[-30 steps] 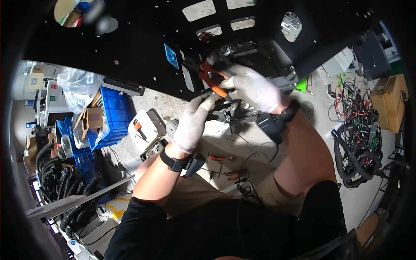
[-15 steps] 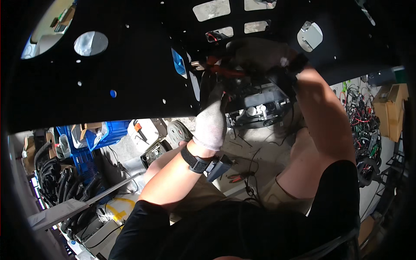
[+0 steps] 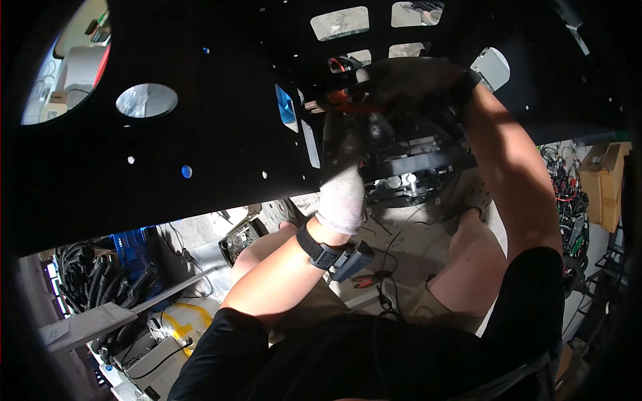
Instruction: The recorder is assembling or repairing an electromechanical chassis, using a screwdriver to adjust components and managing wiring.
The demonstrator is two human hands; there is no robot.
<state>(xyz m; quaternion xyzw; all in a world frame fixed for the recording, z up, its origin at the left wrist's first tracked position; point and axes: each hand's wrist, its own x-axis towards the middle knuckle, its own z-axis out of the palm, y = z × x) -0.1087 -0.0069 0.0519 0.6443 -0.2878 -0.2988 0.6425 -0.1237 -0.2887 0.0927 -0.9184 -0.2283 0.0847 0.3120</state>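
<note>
My left hand, in a pale knitted glove with dark fingers, reaches up into the shadow beneath a large black panel. Darkness hides most of its fingers, which lie close to some black parts. My right hand, also gloved and deep in shade, comes in from the right above those parts. Its fingers are closed around a red-handled tool whose pale metal end points left; the exact kind is lost in the dark. Below both hands sits a black mechanical assembly with bright metal fittings.
Red-handled pliers and cables lie on the floor between my legs. At the left are black corrugated hoses, a blue crate and a tray of small hardware. Tangled wires and a cardboard box are at the right.
The panel and assembly sit lower in the picture, and the panel's left edge has swung down over the blue crates. Both hands stay close together around the same shaded spot.
</note>
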